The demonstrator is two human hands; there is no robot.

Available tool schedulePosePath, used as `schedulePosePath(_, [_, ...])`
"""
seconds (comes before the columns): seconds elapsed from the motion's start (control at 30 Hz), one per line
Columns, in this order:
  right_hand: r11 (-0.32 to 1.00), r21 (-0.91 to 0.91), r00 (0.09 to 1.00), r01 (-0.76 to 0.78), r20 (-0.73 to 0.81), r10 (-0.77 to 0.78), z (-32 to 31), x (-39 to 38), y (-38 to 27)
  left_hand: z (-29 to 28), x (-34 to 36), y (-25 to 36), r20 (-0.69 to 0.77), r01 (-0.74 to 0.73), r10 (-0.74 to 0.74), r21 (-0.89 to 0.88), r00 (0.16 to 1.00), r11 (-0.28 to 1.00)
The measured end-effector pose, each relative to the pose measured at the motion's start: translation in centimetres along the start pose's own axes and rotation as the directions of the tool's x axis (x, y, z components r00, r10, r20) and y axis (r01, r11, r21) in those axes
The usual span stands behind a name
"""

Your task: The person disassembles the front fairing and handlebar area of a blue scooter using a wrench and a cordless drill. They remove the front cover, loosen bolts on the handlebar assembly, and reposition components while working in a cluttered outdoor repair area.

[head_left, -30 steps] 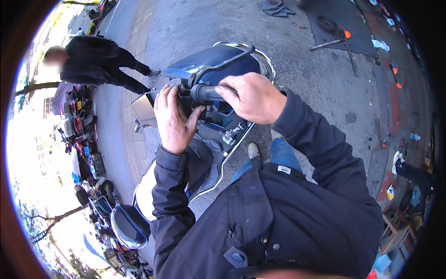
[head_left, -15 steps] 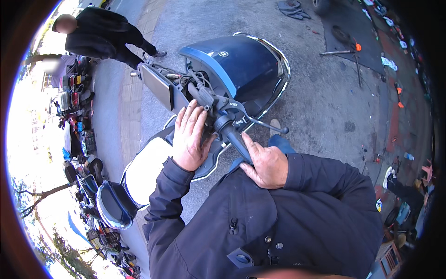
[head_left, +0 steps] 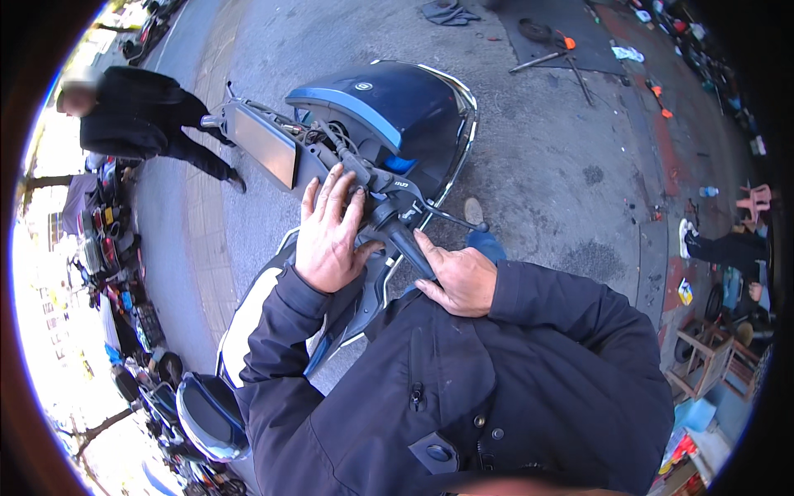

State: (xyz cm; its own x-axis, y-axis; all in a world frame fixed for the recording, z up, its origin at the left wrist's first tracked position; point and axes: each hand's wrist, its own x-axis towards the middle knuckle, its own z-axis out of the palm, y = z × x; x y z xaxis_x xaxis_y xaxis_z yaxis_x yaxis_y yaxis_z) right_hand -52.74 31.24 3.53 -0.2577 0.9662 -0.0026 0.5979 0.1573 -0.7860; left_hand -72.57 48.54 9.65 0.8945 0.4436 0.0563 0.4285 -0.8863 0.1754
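A blue electric scooter (head_left: 413, 103) stands before me with its handlebar partly stripped and cables exposed. My left hand (head_left: 331, 240) lies with outstretched fingers over the handlebar's middle, beside the flat display (head_left: 263, 147). Its thumb points toward the black rubber grip (head_left: 407, 246). At the grip's outer end, my right hand (head_left: 457, 277) holds it between forefinger and thumb; the other fingers are curled. A black brake lever (head_left: 451, 217) sticks out above the grip. Under the left palm, the bar is hidden.
A person in dark clothes (head_left: 141, 112) stands at far left near parked scooters (head_left: 107, 236). To the right are a dark mat (head_left: 546, 37) with tools, a wooden stool (head_left: 703, 355), a pink chair (head_left: 755, 201) and another person's leg (head_left: 719, 248). A grey cloth (head_left: 448, 12) lies far ahead.
The view has swung, so the scooter and ground appear farther left. Both hands keep their places on the handlebar. A blue patch now shows beneath the bar. The standing person appears lower and farther left.
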Motion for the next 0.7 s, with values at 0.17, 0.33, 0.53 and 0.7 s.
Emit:
schedulePosePath(0.17, [0.996,-0.063,0.992,-0.062,-0.113,0.055,1.0,-0.4,-1.2,-0.2,0.8,-0.6,-0.105,-0.128,0.136,0.075,0.985,0.989])
schedulePosePath(0.33, [0.991,-0.051,0.986,-0.127,-0.115,0.121,-0.6,-1.2,-2.3,0.0,1.3,0.3,-0.219,-0.140,0.161,0.108,0.962,0.984])
schedulePosePath(0.53, [0.986,-0.115,0.986,-0.122,-0.129,0.107,0.5,-1.8,-0.6,1.4,2.1,2.0,-0.269,-0.125,0.133,0.048,0.954,0.991])
schedulePosePath(0.7, [0.974,-0.198,0.954,-0.114,-0.297,0.051,-6.7,-2.9,-1.7,2.6,2.6,3.5,-0.314,-0.037,0.063,0.088,0.947,0.995])
